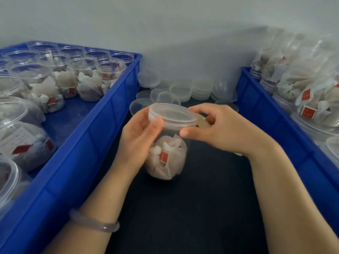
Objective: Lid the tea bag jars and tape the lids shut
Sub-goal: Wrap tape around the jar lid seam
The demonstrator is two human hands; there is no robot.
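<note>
Now, jar [166, 158]: kept at the middle of the dark bench [183, 208], packed with tea bags; whether its base is set down cannot be told.
Lid [173, 115]: seated on the jar's mouth; how far it is closed cannot be told.
Left hand [139, 136]: wrapped round the jar's upper wall, thumb laid just under the lid.
Right hand [220, 129]: clasped on the lid, thumb at the near rim, fingers curled over the far rim.
Tan disc [202, 121]: just behind the jar, partly hidden by the right fingers; possibly a tape roll, not certain.
Loose lids [183, 87]: heaped beyond the jar.
Left crate [102, 125]: left of the jar, filled with open jars [84, 77].
Right crate [260, 107]: right of the jar, stacked with filled jars [311, 107].
Step judged: lid being seated; no tape is seen on it yet.
Risk, crooked lid: a tilted lid could be jammed on and later popped off.
Risk, trapped bag: a tag or string could be caught under the rim.
Risk, slip: the smooth wall could be lost if the left grip is eased while the lid is pressed.
Risk, tape: if laid over an unseated lid, a gap would be sealed in.
</note>
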